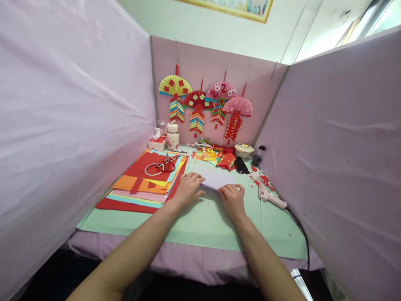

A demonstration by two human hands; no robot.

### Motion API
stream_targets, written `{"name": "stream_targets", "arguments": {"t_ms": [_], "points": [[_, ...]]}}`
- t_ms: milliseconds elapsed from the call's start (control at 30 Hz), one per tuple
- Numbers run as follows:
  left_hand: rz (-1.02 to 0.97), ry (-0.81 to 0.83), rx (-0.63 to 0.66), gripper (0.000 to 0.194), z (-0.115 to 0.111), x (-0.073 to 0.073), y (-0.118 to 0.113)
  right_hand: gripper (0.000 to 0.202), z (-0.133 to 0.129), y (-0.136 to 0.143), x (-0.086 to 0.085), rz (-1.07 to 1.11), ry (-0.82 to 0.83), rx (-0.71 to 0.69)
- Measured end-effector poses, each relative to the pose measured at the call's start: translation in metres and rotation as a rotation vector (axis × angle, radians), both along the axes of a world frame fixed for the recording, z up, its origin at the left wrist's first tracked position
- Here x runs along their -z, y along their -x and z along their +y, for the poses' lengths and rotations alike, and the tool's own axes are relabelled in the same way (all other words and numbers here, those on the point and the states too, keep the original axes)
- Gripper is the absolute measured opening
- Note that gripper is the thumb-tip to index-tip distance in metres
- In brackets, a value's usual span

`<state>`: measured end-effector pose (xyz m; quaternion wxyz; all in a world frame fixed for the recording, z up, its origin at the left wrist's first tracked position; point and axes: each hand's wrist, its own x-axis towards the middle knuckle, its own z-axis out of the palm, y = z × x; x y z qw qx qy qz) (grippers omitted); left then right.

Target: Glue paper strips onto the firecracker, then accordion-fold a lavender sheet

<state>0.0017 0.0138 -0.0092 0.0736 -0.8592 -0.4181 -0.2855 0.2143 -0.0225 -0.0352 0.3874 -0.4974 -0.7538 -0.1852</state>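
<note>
A pale lilac sheet of paper (pixel 217 177) lies over the middle of the green table mat, its near edge slightly raised. My left hand (pixel 190 188) is at the sheet's left near corner, its fingertips on the edge and its thumb apart below. At the right end of the near edge, my right hand (pixel 232 196) has its fingers bent and pressed together on the paper. Left of my left hand sits a stack of coloured sheets (pixel 138 165), with red-handled scissors (pixel 166 166) on top.
A white glue gun (pixel 270 197) with a black cord lies at the right. Paper scraps (pixel 211 154), a black phone (pixel 241 165), a lidded bowl (pixel 244 150), a bottle (pixel 173 137) and a tissue box (pixel 157 143) stand or lie behind. Paper fans (pixel 238 106) hang on the back panel.
</note>
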Motion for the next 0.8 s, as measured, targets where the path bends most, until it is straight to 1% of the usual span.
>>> {"name": "stream_targets", "arguments": {"t_ms": [67,200,300,433,600,800], "points": [[0.038,-0.019,0.062,0.037,-0.005,0.003,-0.011,0.021,-0.001,0.004,0.0,-0.022,0.013,-0.022],[0.147,0.007,0.11,0.015,-0.006,0.011,-0.025,0.019,-0.003,0.01,0.001,-0.039,0.029,-0.06],[0.197,-0.008,0.11,0.016,-0.003,0.015,-0.024,0.017,-0.003,0.011,0.002,-0.036,0.048,-0.068],[0.187,-0.039,0.099,0.017,-0.003,0.014,-0.02,0.016,-0.002,0.01,0.004,-0.043,0.059,-0.042],[0.183,-0.051,0.093,0.017,-0.003,0.013,-0.02,0.019,-0.001,0.008,0.004,-0.029,0.05,-0.002],[0.168,-0.03,0.082,0.016,0.001,0.015,-0.017,0.027,0.0,0.004,0.003,-0.027,0.06,0.035]]}}
